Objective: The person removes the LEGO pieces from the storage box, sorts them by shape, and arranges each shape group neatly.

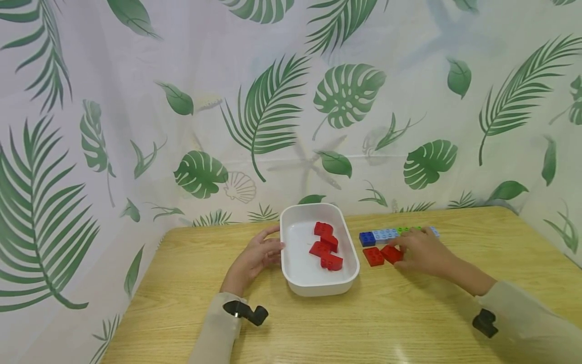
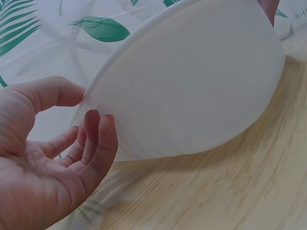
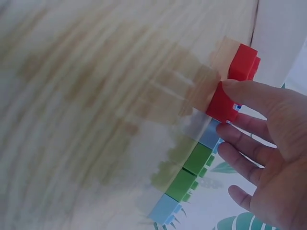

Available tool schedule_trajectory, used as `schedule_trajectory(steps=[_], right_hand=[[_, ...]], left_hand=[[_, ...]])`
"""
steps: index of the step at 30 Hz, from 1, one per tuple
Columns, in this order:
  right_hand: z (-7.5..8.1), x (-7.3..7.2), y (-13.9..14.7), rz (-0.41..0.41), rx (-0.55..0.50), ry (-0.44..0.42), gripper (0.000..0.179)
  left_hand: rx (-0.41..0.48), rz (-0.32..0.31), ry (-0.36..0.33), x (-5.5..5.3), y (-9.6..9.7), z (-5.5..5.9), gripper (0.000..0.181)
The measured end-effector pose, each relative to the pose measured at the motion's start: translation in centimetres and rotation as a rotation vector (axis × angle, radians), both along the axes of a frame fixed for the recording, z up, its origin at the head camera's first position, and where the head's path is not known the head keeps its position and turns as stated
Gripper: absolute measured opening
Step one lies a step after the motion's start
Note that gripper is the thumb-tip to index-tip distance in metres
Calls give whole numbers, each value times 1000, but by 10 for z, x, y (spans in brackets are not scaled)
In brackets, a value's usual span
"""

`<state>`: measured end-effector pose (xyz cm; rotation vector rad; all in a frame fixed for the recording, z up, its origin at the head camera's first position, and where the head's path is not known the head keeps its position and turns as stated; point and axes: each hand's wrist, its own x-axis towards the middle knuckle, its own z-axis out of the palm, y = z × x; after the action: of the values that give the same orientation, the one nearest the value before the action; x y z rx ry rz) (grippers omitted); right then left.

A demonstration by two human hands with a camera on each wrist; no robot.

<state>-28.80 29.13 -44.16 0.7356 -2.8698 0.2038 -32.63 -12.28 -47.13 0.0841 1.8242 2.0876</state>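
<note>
A white tray (image 1: 318,289) stands mid-table with several red bricks (image 1: 327,246) inside. My left hand (image 1: 272,247) rests against its left wall. In the left wrist view the left hand (image 2: 86,108) has its thumb at the rim of the tray (image 2: 192,81) and relaxed fingers along the wall. To the right of the tray, my right hand (image 1: 401,253) pinches a red brick (image 1: 391,254) between thumb and forefinger. A second red brick (image 1: 374,256) lies just left of it. In the right wrist view the right hand (image 3: 225,108) holds the held brick (image 3: 219,104); the other red brick (image 3: 243,62) lies beyond.
A row of bricks (image 1: 385,235) lies behind the red ones: dark blue, light blue, green, light blue. The same row (image 3: 189,175) shows in the right wrist view. The wooden table (image 1: 409,323) is enclosed by a leaf-print curtain (image 1: 273,111) at the back and sides.
</note>
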Motion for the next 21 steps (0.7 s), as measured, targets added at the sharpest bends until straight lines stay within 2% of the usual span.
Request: schedule_trajectory(steps=[12, 21], right_hand=[[-1, 3, -10, -49, 17, 42, 36], [-1, 4, -13, -50, 15, 77, 37]], left_hand=[[-10, -9, 16, 1, 0, 1, 65], [-16, 0, -5, 1, 0, 2, 64]])
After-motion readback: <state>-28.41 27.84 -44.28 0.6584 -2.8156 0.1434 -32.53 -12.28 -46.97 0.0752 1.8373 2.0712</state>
